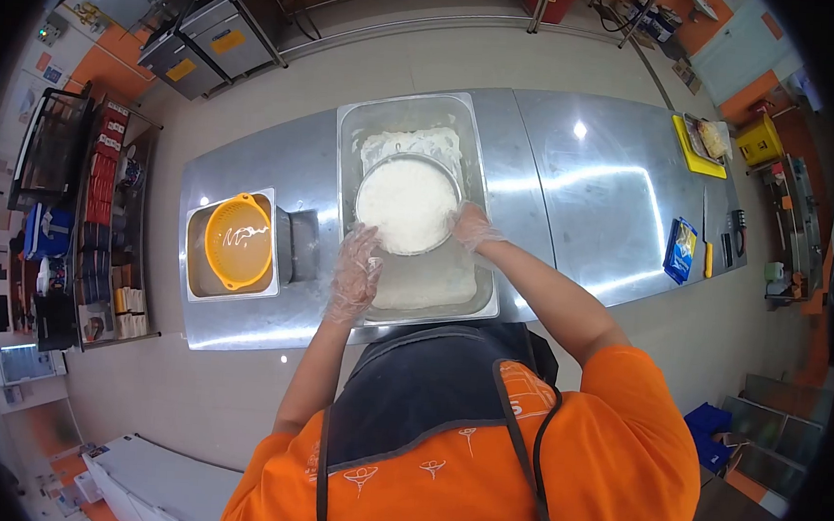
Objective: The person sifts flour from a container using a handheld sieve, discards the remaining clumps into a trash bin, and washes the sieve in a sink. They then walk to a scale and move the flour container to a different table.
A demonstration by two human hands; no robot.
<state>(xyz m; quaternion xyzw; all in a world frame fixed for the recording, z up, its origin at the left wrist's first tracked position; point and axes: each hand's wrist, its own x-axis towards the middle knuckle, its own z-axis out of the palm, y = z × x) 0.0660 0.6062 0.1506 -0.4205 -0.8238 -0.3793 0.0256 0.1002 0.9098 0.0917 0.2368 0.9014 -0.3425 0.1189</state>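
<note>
A round metal-rimmed sieve [407, 203] full of white powder is over a long metal tray [488, 265] on the steel table. More white powder [429, 145] lies in the tray beyond the sieve and on its near part. In a clear plastic glove, my right hand [475, 228] grips the sieve's right rim. My left hand [355, 271], gloved too, is at the sieve's lower left edge with its fingers bent; how firmly it holds the rim is hard to see.
To the left, a yellow colander [239, 242] sits in a square metal pan [273, 280]. On the right of the steel table [592, 214] are a yellow tray [697, 149] with food, a blue packet [680, 251], a yellow-handled knife [708, 260] and a dark utensil.
</note>
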